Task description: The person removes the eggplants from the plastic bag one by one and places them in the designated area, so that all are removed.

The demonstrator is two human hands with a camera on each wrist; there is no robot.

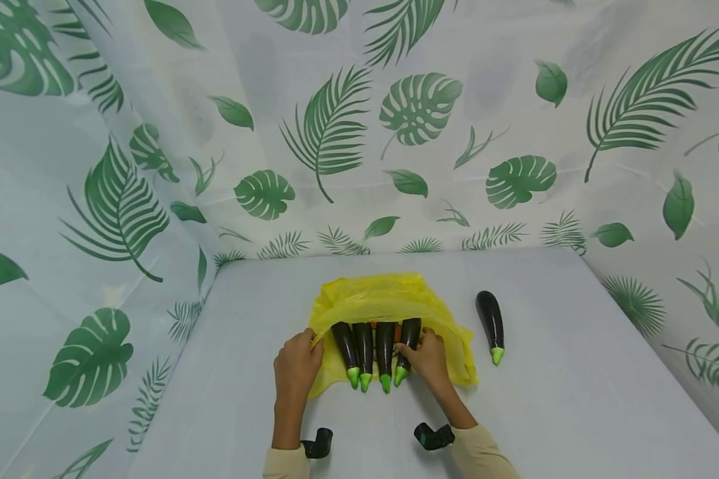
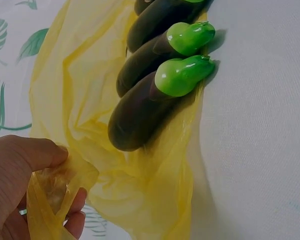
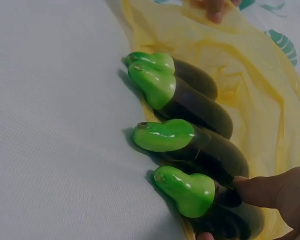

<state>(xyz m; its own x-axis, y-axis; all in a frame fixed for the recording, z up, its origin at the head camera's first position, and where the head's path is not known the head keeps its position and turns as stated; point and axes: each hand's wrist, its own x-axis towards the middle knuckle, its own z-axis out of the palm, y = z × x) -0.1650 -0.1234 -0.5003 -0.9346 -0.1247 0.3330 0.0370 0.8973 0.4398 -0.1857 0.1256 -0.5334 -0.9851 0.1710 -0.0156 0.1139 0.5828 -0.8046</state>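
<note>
Several dark eggplants with green stem ends [image 1: 385,352] lie side by side in the mouth of a yellow plastic bag [image 1: 389,293], green ends toward the person. My left hand [image 1: 297,362] pinches the bag's left edge; in the left wrist view the film [image 2: 82,175] runs between thumb and fingers. My right hand [image 1: 429,359] grips the rightmost eggplant of the row [image 3: 230,217], thumb on its top and a fingertip at its near side. Something orange shows between the eggplants inside the bag, mostly hidden.
One more eggplant [image 1: 491,326] lies on the white table [image 1: 551,399] to the right of the bag. Leaf-patterned sheets [image 1: 419,219] stand behind and at both sides. Black wrist devices [image 1: 434,436] sit at both forearms.
</note>
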